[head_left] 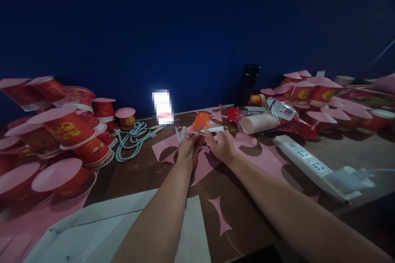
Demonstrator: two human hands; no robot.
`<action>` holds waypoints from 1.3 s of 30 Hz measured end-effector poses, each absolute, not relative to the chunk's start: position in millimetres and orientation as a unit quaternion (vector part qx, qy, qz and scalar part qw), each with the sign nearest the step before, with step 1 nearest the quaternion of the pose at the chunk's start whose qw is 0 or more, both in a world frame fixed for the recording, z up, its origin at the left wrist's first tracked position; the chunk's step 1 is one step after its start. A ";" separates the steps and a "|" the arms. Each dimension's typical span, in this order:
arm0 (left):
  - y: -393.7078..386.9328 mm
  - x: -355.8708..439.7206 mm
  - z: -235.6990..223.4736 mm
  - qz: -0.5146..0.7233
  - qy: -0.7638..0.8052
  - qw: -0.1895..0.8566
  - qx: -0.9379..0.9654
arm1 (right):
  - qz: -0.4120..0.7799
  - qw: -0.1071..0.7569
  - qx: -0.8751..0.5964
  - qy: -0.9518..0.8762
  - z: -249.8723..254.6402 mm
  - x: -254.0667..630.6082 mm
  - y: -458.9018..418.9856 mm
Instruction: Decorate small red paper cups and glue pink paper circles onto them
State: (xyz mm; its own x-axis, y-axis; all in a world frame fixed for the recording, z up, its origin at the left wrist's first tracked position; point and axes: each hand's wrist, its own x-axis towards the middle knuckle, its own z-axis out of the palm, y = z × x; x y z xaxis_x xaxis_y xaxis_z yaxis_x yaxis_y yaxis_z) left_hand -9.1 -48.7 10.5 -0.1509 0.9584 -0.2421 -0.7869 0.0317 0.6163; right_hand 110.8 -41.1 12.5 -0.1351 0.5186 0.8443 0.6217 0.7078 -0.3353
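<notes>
My left hand [189, 148] is closed around the base of a small red paper cup [200, 122] with gold print, held up over the table. My right hand [220, 144] pinches a white pen-like stick [215, 130] that lies across the cup's lower edge. Both hands hover above pink paper sheets [265, 157] spread on the brown table [138, 172]. A pair of pale scissors handles [180, 132] shows just behind my left fingers.
Piles of red cups capped with pink paper discs [66, 129] fill the left, and more [311, 90] the right. A sleeve of plain cups [262, 122], a white power strip [311, 164], coiled cable [132, 139], a black bottle [248, 82] and white cloth [101, 224] surround the hands.
</notes>
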 end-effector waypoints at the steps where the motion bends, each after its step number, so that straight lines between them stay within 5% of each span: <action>1: -48.7 -9.0 10.8 0.683 0.334 0.637 0.129 | -0.044 0.537 -0.387 -0.749 12.7 111.4 -40.6; 39: -48.8 -11.1 11.8 0.690 0.342 0.633 0.087 | -0.006 0.527 -0.409 -0.745 15.3 113.6 -45.2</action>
State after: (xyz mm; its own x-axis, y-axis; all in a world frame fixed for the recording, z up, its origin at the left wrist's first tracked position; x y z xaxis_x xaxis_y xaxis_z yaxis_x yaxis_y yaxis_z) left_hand -11.1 -48.8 11.8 -0.1846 0.9321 -0.3116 -0.8127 0.0336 0.5818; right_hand 113.6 -45.2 15.3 -0.1100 0.6036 0.7896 0.6153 0.6653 -0.4229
